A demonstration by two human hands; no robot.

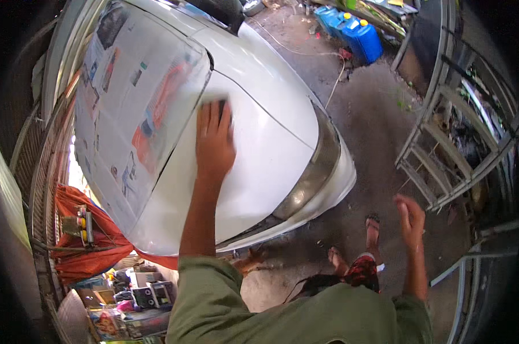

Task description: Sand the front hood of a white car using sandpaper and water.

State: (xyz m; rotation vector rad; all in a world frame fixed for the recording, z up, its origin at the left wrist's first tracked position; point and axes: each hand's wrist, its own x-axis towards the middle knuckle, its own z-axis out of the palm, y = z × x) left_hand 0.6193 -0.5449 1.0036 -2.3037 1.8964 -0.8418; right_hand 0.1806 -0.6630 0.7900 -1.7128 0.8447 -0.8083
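Note:
A white car body (265, 143) fills the middle, its smooth panel under my left hand (215, 140). That hand presses down with fingers wrapped over a small dark pad (222, 109); its exact kind is blurred and partly covered by my fingers. Newspaper sheets (139, 97) cover the glass beside the panel. A curved light (314, 178) sits at the car's near right corner. My right hand (411, 221) hangs away from the car on the right, loosely open with the thumb apart, holding nothing visible.
Blue jugs (357, 37) stand at the back right, near a thin hose (299, 53) on the ground. On the right leans a metal rack (448, 149). An orange tarp (87, 241) and cluttered shelves (139, 298) are at the lower left.

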